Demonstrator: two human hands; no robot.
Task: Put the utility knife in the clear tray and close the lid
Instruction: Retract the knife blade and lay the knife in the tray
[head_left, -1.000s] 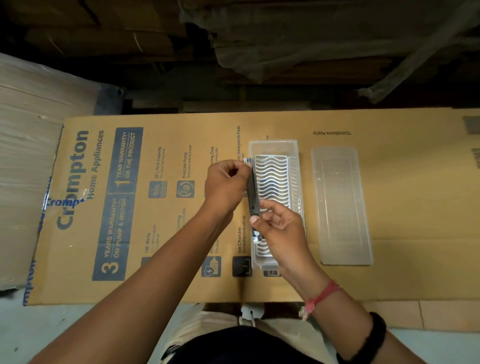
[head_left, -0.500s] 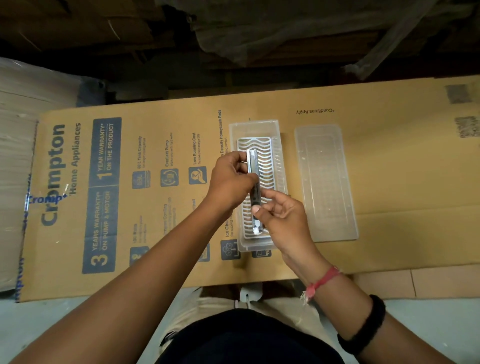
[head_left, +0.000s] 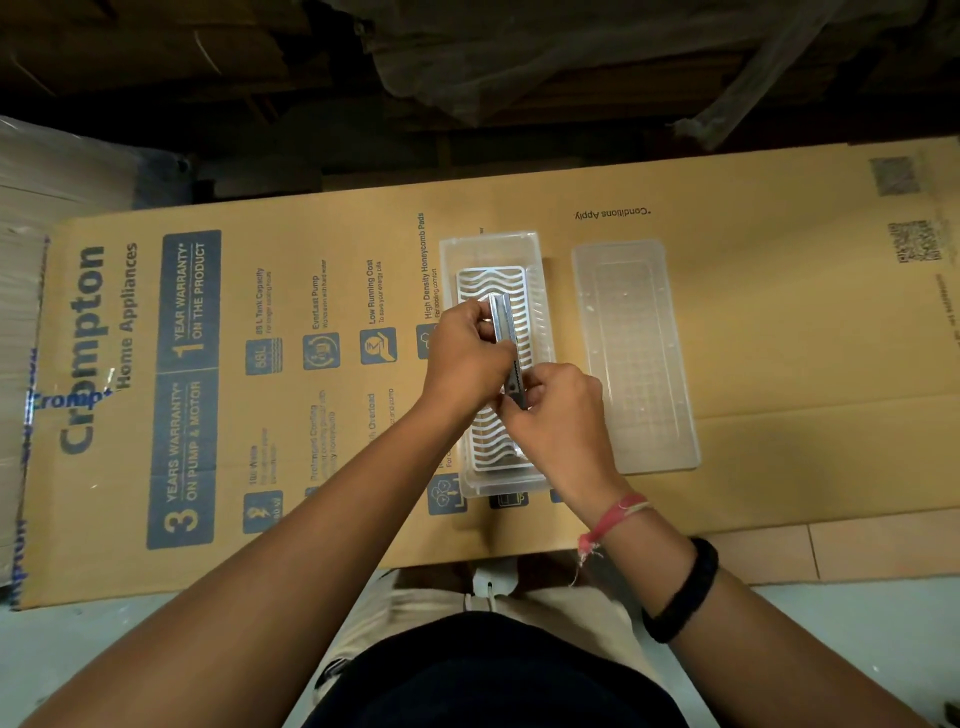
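The utility knife (head_left: 505, 332), slim and metallic grey, is held lengthwise over the clear tray (head_left: 451, 291). My left hand (head_left: 462, 358) pinches its far half from the left. My right hand (head_left: 558, 415) grips its near end. The tray holds a white wavy-slotted insert (head_left: 493, 283). Whether the knife touches the insert I cannot tell. The clear lid (head_left: 636, 358) lies flat on the cardboard just right of the tray, apart from it.
Tray and lid rest on a large flattened printed cardboard box (head_left: 779, 338) on the floor. Wrapped stacked sheets (head_left: 31, 260) stand at the left. Dark timber and plastic sheeting (head_left: 519, 62) lie beyond the far edge. My knees are at the near edge.
Both hands carried the knife from the tray's left edge to over the middle of the insert. My right hand slid up the handle toward my left hand.
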